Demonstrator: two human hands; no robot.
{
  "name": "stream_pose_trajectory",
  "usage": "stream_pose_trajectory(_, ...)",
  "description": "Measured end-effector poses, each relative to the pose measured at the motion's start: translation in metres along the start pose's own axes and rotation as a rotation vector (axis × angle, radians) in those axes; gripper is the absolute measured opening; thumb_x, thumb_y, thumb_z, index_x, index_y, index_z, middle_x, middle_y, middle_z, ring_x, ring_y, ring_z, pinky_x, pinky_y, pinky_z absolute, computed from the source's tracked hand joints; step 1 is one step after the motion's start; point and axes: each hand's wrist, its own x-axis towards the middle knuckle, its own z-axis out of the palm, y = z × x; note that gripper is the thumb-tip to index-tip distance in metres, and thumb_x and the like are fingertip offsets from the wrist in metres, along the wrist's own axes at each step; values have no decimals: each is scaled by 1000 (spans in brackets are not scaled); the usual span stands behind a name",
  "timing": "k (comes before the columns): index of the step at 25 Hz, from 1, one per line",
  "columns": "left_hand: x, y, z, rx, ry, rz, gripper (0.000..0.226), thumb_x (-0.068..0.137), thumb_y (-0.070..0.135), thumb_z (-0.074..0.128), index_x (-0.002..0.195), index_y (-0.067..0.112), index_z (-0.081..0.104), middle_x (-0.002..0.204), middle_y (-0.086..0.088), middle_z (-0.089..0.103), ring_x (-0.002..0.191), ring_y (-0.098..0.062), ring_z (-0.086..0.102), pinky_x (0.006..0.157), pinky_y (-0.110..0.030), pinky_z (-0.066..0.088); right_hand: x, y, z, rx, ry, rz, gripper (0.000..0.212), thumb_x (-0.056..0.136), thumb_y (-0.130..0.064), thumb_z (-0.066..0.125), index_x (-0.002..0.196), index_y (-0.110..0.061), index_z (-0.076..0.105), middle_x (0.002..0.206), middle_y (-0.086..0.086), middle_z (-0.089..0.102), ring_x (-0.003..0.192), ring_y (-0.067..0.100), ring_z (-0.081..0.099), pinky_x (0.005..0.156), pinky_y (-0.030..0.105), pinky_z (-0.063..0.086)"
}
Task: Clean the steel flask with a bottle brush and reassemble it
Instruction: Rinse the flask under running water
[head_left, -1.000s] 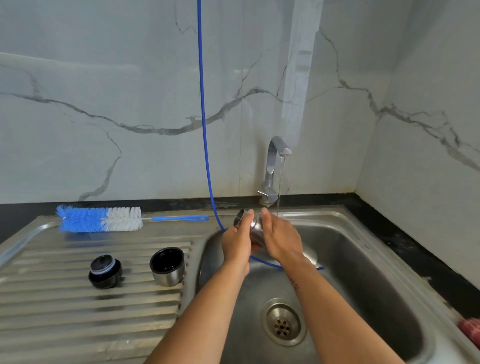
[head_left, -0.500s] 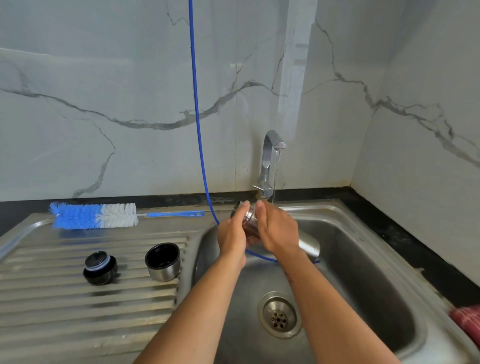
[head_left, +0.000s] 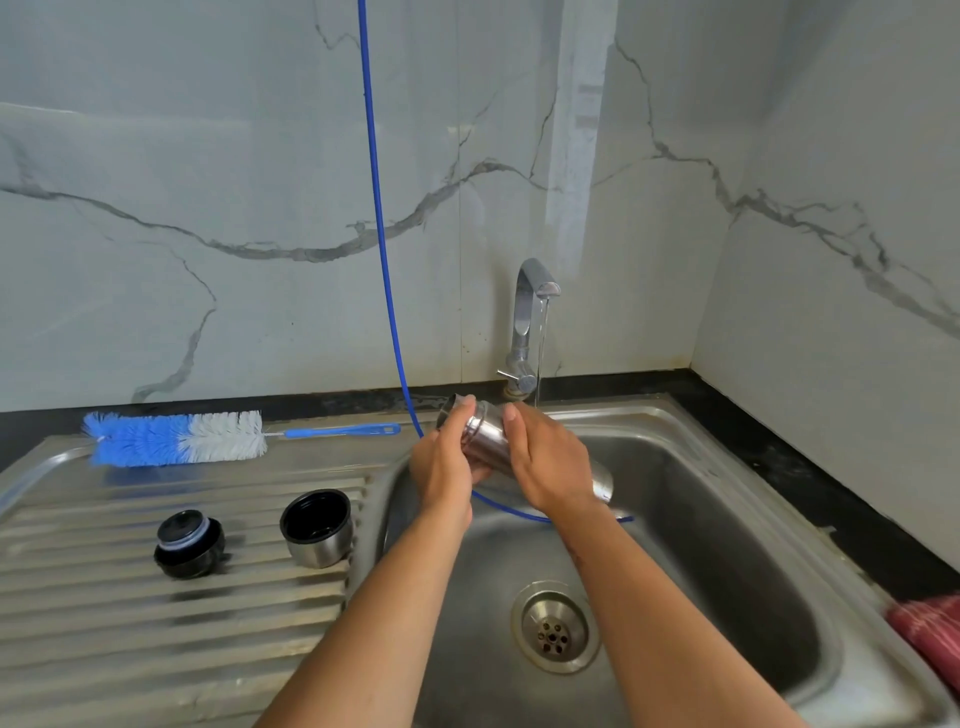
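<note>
The cylindrical steel flask body (head_left: 485, 439) is held tilted over the stainless sink (head_left: 727, 519), mouth toward 10 o'clock, gripped at its neck by the left hand (head_left: 444, 467) and around its middle by the right hand (head_left: 550, 467); its mouth is best brought under the thin tap stream (head_left: 540, 348) at 1 o'clock, and the blue-and-white bottle brush (head_left: 176, 439) at 9 o'clock then fetched

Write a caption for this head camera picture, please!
Both hands hold the flask over the sink; brush lies nearby.
</note>
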Motion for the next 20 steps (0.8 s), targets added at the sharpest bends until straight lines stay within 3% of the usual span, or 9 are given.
stream_pose_trajectory(3,8,7,-10,-51,76,45,27,88,34,77,96,10,69,91,-13,74,87,-28,74,65,-38,62,-3,30,-5,-18,-106,300,64,108,-52,17,103,-15,68,105,12,71,101,33,65,90,42,50)
stream_pose_trajectory(5,10,10,-11,-104,86,54,25,90,33,75,101,12,69,97,-12,75,93,-28,74,70,-39,62,0,41,-9,186,-121,580,65,106,-59,20,99,-15,67,105,12,68,99,32,67,94,47,54)
stream_pose_trajectory(7,12,11,-10,-170,39,37,20,94,32,70,105,16,70,103,-12,75,104,-29,72,76,-38,60,6,46,-13,519,-80,781,51,106,-57,31,97,-17,62,104,9,63,91,29,68,85,47,62)
stream_pose_trajectory(8,12,13,-8,-195,11,21,17,96,32,67,105,18,69,104,-10,75,109,-29,70,82,-38,58,8,45,-16,655,-51,812,42,107,-51,37,101,-17,61,105,8,61,89,27,67,75,44,64)
stream_pose_trajectory(10,13,11,-7,-173,-14,-31,21,99,38,61,108,20,65,105,-7,72,112,-29,68,90,-41,55,8,45,-17,697,44,753,31,108,-41,39,111,-17,59,105,5,58,88,22,64,64,38,65)
stream_pose_trajectory(13,21,2,-12,-47,-6,-116,43,99,54,57,124,19,59,118,-12,67,98,-33,70,77,-40,59,8,50,-9,592,220,641,29,107,-38,36,107,-19,58,101,2,59,89,19,62,78,49,63)
stream_pose_trajectory(15,23,1,-13,-68,-7,-135,42,97,54,60,119,18,59,116,-16,67,90,-34,71,69,-38,60,7,51,-7,585,248,622,26,107,-35,35,102,-21,57,94,-1,58,87,19,61,82,54,61)
stream_pose_trajectory(18,22,3,-13,-53,5,-112,35,96,50,65,107,16,62,111,-16,69,90,-34,72,67,-39,62,6,55,-8,578,254,642,28,108,-32,34,101,-19,57,94,5,60,83,18,60,79,49,61)
stream_pose_trajectory(20,23,2,-12,-28,32,-61,37,97,44,66,109,9,63,110,-18,70,91,-35,73,66,-40,64,3,53,-8,459,187,631,35,109,-34,31,106,-15,60,104,11,63,84,16,59,80,41,56)
